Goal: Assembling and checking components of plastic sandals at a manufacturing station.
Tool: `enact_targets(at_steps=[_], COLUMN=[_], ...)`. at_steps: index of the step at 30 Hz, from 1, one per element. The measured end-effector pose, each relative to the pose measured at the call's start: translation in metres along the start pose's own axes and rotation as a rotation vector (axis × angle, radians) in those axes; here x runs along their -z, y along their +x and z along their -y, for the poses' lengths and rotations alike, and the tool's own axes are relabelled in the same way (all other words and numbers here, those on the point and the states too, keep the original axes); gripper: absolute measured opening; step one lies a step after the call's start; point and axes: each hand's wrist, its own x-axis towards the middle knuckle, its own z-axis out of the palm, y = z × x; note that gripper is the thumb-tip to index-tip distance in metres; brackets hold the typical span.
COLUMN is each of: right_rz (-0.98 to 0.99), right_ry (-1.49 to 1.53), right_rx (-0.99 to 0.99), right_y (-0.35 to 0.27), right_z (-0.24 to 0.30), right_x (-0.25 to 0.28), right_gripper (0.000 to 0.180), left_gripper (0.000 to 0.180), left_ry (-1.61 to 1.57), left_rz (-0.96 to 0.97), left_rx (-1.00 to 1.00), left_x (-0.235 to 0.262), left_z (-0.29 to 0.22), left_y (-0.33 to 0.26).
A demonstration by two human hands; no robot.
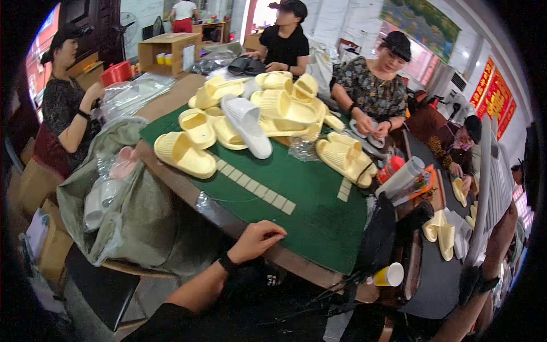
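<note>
My left hand (255,240) rests at the near edge of the green mat (319,231), fingers curled together with nothing visible in them. At the far right my right hand (505,235) is raised, gripping a grey ribbed slipper (493,182) close to the camera; its fingers are mostly hidden. Beyond my left hand, a row of small pale rectangles (255,187) lies on the mat. Behind it are heaped pale yellow slippers (285,108), with a light grey slipper (247,125) leaning on them. A pair of yellow slippers (345,157) lies farther right.
A yellow-and-white paper cup (390,275) stands at the near right, below a clear cylinder (401,176) and a red container (390,169). Left of the table sits a large greenish sack (154,216). Several people work around; one across handles grey slippers (370,132).
</note>
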Motion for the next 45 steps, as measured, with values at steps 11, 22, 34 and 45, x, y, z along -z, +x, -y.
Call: enact_targets(at_steps=[11, 22, 34, 45], right_rz=[0.373, 0.523, 0.387, 0.475], right_ry=[-0.024, -0.238, -0.582, -0.340], right_rx=[-0.109, -0.264, 0.005, 0.011], right_y=[-0.141, -0.204, -0.232, -0.262], right_z=[-0.022, -0.135, -0.090, -0.083], right_x=[-0.334, -0.343, -0.233, -0.213], right_gripper=[0.021, 0.015, 0.009, 0.021], left_gripper=[0.013, 0.013, 0.041, 0.054], left_ry=[-0.106, 0.185, 0.369, 0.532], left_rz=[-0.092, -0.299, -0.200, 0.132], left_rx=[0.031, -0.074, -0.058, -0.085], left_x=[0.006, 0.029, 0.037, 0.008], left_z=[0.003, -0.015, -0.030, -0.023], left_y=[-0.009, -0.007, 0.054, 0.129])
